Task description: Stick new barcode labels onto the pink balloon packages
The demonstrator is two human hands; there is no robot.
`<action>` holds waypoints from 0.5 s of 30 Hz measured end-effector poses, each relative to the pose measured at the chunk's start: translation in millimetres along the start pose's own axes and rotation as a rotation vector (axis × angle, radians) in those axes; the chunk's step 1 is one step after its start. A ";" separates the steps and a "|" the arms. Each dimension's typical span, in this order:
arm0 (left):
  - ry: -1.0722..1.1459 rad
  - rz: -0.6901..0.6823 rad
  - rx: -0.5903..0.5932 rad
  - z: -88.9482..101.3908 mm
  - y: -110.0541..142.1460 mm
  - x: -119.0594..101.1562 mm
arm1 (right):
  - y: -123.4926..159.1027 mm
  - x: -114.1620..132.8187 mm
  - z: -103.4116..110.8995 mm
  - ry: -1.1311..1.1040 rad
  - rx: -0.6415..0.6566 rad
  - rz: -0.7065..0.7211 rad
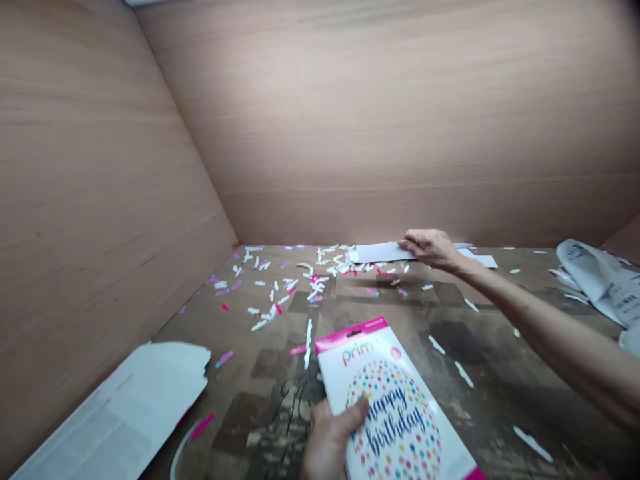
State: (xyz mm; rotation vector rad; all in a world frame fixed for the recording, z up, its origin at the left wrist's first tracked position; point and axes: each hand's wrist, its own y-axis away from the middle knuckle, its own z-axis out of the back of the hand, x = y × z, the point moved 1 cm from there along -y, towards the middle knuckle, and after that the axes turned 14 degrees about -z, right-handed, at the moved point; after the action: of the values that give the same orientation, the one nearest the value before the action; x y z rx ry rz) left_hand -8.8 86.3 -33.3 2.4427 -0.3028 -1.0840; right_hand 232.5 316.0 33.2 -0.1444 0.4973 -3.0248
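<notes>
My left hand (334,433) is closed on a flat balloon packet (395,400), thumb on its front. The packet is white with a pink top edge and a hang hole, and shows a dotted round balloon reading "happy birthday". Stretched out to the far side, my right hand (431,248) grips a flat white card strip (383,252) by its right end. The strip lies low over the table near the back board, its left end at a cluster of paper scraps (345,260).
Plywood boards (375,133) wall in the back and left of the worn, taped tabletop (370,300). White, pink and purple scraps are scattered over it. A stack of white printed sheets (125,407) lies front left; crumpled printed paper (600,280) is at the right.
</notes>
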 end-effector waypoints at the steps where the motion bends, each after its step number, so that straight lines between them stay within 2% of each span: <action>1: 0.026 -0.004 0.012 -1.9 1.6 0.2 | 16.9 2.3 13.2 -0.028 0.036 0.036; 4: 0.062 -0.027 0.038 -7.0 5.9 -0.2 | 72.6 10.9 43.4 -0.212 0.304 0.187; 7: 0.052 -0.062 0.031 -8.2 7.5 -0.4 | 122.3 17.7 54.2 -0.343 0.519 0.205; 10: 0.038 -0.091 0.036 -7.3 7.4 0.6 | 150.7 20.5 49.8 -0.405 0.603 0.143; 15: -0.021 -0.119 0.044 -6.9 8.2 0.9 | 161.6 19.9 43.2 -0.461 0.596 0.060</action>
State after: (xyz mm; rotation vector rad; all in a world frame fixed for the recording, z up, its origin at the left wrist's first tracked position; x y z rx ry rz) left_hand -3.3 80.9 -25.9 2.5169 -0.1911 -1.1653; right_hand 226.4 148.0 23.4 -0.7338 -0.4198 -2.7899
